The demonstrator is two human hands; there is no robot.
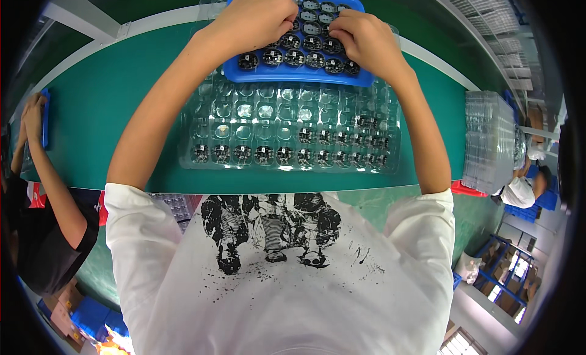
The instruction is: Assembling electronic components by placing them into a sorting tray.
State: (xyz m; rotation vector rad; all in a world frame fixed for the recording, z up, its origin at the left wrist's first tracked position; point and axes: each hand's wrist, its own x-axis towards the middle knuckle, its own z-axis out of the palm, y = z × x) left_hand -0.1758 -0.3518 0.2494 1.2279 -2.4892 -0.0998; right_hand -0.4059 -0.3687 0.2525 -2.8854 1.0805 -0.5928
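A blue tray point(238, 72) at the far side of the table carries rows of small round black circuit boards point(294, 57). My left hand point(259, 21) reaches over its left part, fingers curled and pinched down at the boards. Over the right part, my right hand point(369, 43) has thumb and fingertips drawn together among the boards. Whatever sits between the fingertips of either hand is hidden. Nearer to me lies a clear plastic blister tray point(189, 149); boards fill its nearest row and several pockets on its right, while many pockets further back hold none.
A tall stack of clear plastic trays point(488, 141) stands at the table's right end. On the left, a co-worker's hands point(33, 111) rest by another blue tray point(46, 120). Another person point(522, 190) is beyond the right end. The green table point(146, 80) has a pale rail along its back.
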